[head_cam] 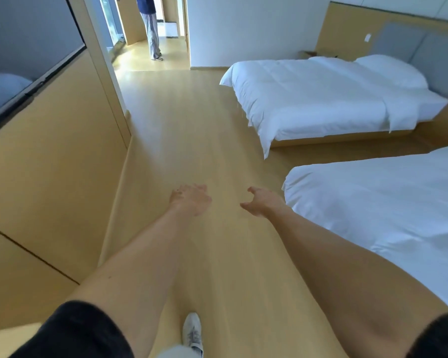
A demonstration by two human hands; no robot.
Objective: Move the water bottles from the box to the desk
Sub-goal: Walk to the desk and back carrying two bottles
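Note:
Both my arms stretch forward over a light wooden floor [197, 130]. My left hand [192, 200] is open with relaxed fingers and holds nothing. My right hand [261, 202] is open too, fingers loosely spread, and it is empty. No water bottle, box or desk shows in the head view. My white shoe [192, 332] is on the floor below my arms.
Two beds with white covers stand on the right, one far [321, 99] and one near [386, 208]. A wooden wall panel [49, 164] with a dark screen [23, 47] runs along the left. A person [150, 27] stands in the doorway at the far end.

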